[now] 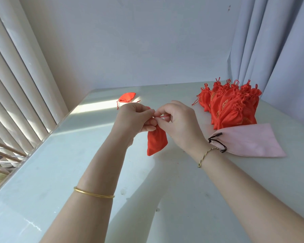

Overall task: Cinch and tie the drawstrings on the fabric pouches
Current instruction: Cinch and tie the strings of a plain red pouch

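Note:
A small red fabric pouch (156,142) hangs above the middle of the white table (77,172), its neck gathered between my hands. My left hand (133,118) grips the gathered neck from the left. My right hand (179,120) pinches the thin red drawstring (162,116) just right of the neck; the fingertips of both hands nearly touch. The pouch's top is hidden by my fingers. One flat red pouch (127,97) with loose strings lies at the far left of the table.
A pile of several cinched red pouches (230,104) with gold print stands at the back right. A pink pouch (253,142) with a black cord lies in front of it. Vertical blinds (16,85) line the left, a curtain (270,50) the right.

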The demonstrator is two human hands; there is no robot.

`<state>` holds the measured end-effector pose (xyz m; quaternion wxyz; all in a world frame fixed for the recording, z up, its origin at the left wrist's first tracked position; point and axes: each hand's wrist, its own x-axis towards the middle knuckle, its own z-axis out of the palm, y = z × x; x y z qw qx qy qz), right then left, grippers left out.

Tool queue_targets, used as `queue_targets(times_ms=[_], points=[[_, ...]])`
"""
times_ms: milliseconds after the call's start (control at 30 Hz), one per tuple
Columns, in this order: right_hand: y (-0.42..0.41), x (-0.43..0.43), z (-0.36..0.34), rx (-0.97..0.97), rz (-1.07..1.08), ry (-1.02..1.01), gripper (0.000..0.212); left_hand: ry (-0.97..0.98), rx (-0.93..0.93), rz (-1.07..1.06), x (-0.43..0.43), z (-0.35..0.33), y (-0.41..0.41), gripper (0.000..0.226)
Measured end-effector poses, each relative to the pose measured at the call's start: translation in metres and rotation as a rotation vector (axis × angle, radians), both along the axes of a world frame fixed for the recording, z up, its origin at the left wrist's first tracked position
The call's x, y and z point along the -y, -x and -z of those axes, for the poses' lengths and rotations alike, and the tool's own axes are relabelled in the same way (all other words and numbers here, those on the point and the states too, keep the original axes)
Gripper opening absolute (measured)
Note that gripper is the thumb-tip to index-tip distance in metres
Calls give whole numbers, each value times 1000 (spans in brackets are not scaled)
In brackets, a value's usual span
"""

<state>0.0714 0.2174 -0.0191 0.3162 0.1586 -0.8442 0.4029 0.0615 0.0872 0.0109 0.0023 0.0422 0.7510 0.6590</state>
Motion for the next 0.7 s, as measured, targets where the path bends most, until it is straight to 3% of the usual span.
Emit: queue_targets(times_ms=[133,200,333,533,700], points=[[-1,-1,-1,-11,33,-165,6,20,-15,-9,0,-4,-2,7],[1,-4,-2,58,41,-135,7,34,0,17,1,-6,-2,22],[5,-7,-1,267,-60,136,12,118,-15,51,2,-9,-7,41],[4,-3,0,464,-157,461,20,255,-190,-108,-1,-4,-4,34],[5,-2,-4,719,-364,949,26,381,-322,-81,-1,-7,-2,21]])
